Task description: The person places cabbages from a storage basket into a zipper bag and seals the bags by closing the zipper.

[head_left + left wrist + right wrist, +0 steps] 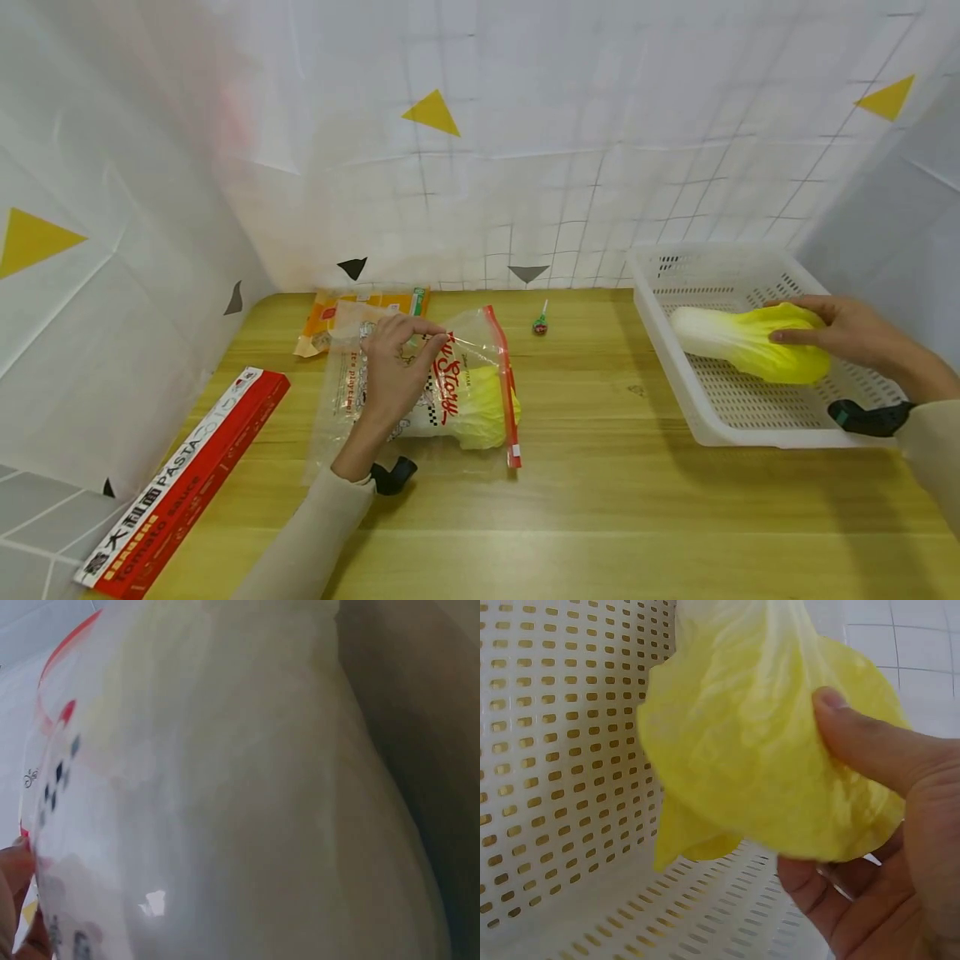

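In the head view a clear zip bag (480, 333) with a red slider edge and cartoon print lies on the table, a yellow-and-white cabbage leaf (483, 408) inside it. My left hand (397, 362) pinches the bag's upper film between thumb and forefinger; the left wrist view has its fingertips (15, 862) at the bag's side. Over at the right, my right hand (847, 333) grips a second cabbage leaf (780, 342) by its yellow end, thumb on top and fingers beneath. This leaf is within the white perforated basket (675, 387), its white stem pointing left.
A red pasta box (187, 483) lies slanted at the left. Behind the bag is an orange packet (311, 333), partly covered by it. One small lollipop (540, 323) sits near the back edge of the wooden table (570, 508). White sheeting (525, 167) encloses the back and sides.
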The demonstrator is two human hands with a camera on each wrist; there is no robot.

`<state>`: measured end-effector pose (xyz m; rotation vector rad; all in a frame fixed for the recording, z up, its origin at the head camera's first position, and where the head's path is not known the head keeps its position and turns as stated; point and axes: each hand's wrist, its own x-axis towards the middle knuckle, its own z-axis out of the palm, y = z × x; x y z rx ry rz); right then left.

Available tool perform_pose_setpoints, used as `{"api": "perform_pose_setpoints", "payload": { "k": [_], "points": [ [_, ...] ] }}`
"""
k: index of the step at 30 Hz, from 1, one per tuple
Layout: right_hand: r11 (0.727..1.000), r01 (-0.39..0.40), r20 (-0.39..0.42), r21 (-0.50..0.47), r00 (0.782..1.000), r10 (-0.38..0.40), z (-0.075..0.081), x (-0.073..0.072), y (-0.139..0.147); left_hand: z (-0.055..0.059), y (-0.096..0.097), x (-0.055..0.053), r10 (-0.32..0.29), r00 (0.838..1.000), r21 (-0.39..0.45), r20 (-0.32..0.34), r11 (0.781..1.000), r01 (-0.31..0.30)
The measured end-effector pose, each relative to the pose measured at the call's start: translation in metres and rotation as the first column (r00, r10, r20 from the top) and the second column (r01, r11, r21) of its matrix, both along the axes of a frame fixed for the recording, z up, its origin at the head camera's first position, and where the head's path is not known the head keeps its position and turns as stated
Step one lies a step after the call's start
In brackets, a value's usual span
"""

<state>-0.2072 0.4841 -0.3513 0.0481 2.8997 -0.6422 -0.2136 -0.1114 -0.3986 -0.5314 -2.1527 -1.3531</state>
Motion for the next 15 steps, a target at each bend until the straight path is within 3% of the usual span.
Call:
{"api": "perform_pose_setpoints", "payload": {
  "k": [15],
  "points": [
    [0.997, 0.060, -0.186, -0.048, 0.980, -0.068, 0.0057, 0.0049, -0.0054, 0.0021, -0.0003, 0.0014, -0.006, 1.000, 0.000, 0.018, 1.000, 0.006]
  ]
}}
